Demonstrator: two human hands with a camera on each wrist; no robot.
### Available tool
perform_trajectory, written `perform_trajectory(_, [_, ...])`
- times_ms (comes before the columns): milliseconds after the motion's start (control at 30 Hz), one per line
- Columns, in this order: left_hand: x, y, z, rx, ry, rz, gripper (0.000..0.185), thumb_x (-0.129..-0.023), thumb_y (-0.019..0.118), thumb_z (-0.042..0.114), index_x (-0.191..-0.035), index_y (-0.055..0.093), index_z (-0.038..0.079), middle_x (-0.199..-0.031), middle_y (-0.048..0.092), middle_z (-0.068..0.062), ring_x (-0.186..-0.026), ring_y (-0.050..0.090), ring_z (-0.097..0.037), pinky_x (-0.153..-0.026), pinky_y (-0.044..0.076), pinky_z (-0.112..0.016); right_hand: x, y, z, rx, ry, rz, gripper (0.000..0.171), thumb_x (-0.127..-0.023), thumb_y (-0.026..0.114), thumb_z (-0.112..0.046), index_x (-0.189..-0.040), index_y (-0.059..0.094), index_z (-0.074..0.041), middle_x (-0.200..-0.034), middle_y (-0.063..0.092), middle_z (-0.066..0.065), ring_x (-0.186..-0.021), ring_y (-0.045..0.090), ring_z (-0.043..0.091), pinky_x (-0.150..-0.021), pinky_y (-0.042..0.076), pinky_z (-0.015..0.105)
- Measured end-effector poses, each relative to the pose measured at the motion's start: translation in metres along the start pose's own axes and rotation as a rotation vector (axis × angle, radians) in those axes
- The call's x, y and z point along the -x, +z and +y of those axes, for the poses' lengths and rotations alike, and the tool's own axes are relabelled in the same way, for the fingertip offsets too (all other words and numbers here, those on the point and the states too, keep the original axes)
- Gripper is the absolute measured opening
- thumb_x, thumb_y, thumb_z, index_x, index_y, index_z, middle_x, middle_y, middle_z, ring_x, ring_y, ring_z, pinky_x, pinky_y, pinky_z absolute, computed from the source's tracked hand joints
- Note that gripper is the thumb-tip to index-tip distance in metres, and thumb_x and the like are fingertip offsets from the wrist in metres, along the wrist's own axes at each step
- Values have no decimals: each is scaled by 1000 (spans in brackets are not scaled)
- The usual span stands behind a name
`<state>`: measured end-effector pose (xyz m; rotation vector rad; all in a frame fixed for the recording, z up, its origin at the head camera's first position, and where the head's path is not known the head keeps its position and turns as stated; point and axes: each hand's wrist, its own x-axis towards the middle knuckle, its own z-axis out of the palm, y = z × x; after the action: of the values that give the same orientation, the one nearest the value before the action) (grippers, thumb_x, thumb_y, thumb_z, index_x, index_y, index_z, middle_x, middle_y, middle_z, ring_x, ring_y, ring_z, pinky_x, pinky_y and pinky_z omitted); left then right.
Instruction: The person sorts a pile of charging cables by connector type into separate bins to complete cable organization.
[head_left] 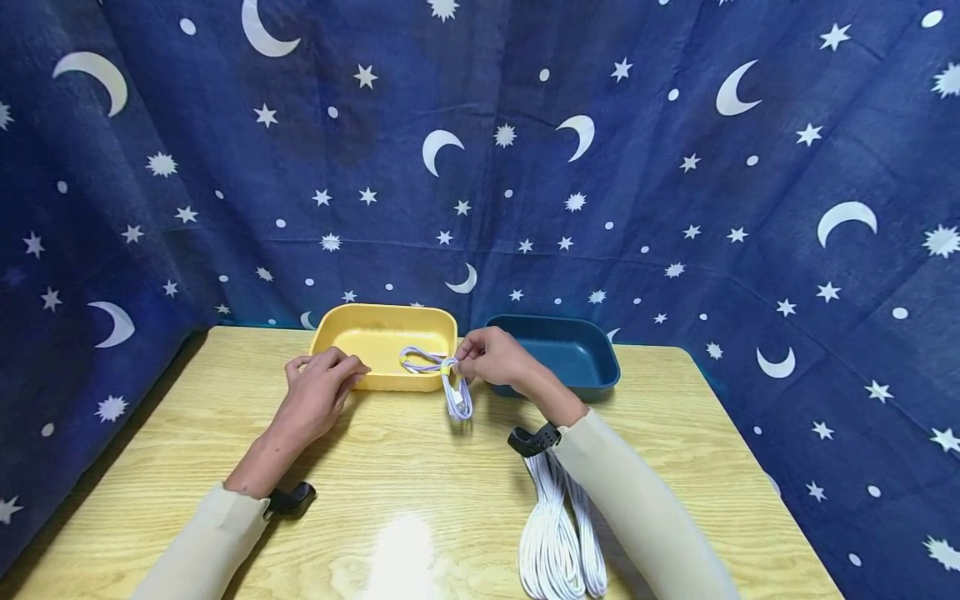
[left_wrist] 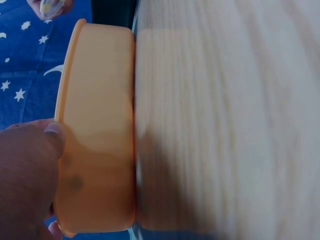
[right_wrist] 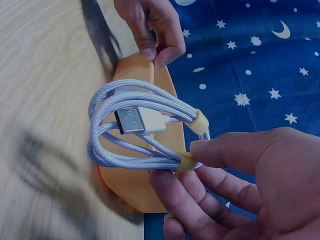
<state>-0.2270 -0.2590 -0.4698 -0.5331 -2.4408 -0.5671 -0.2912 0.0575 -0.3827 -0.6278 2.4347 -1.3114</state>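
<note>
My right hand (head_left: 491, 357) pinches a coiled lilac-white USB cable (right_wrist: 135, 107) between thumb and fingers, beside a yellow tie (right_wrist: 187, 162) around it. The coil hangs at the right end of the yellow bin (head_left: 367, 382), and its metal USB plug (right_wrist: 130, 121) shows inside the loop. Another loop (head_left: 420, 360) appears over the bin's inside; whether it belongs to the same coil I cannot tell. My left hand (head_left: 318, 392) pinches the bin's near rim towards its left end, thumb (left_wrist: 56, 134) on the outer wall.
A dark blue bin (head_left: 562, 354) stands right of the yellow one. Bundled white cables (head_left: 551, 542) lie on the wooden table (head_left: 390, 475) near the front, partly under my right forearm. A blue curtain (head_left: 495, 167) with moons and stars hangs behind the bins.
</note>
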Motion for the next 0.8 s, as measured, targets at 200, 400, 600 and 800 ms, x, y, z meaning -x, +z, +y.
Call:
perform_trajectory(200, [-1,2,-1,3,3,-1,12,-102,69,7,-106,73,18,-95,60,-1,-90,62,-27,-96,30,-68,-11,0,0,-101,71,24,7,-96,70,-3,-99,73,2,-84,69,7,-93,74,46,-84,61,47])
perform_trajectory(400, [0,2,-1,-3,-3,-2,12,-102,70,8,-106,73,19,-95,60,-1,-90,62,-28,-97,30,-68,-23,-1,-4,-145,137,42,8,-97,71,-5,-101,72,2,-90,70,11,-97,75,43,-71,57,30])
perform_trajectory(600, [1,1,-1,-4,-5,-5,12,-102,70,8,-106,73,18,-95,60,-2,-90,62,-29,-97,30,-69,-33,-1,-9,-185,200,60,7,-98,72,-6,-102,71,1,-95,70,10,-95,74,36,-75,61,33])
perform_trajectory(800, [1,0,-1,-6,-4,-3,13,-102,70,7,-105,73,19,-95,60,-2,-90,62,-28,-97,30,-69,-44,4,-16,-309,239,124,7,-99,71,-4,-102,70,3,-101,70,13,-82,70,23,-81,63,38])
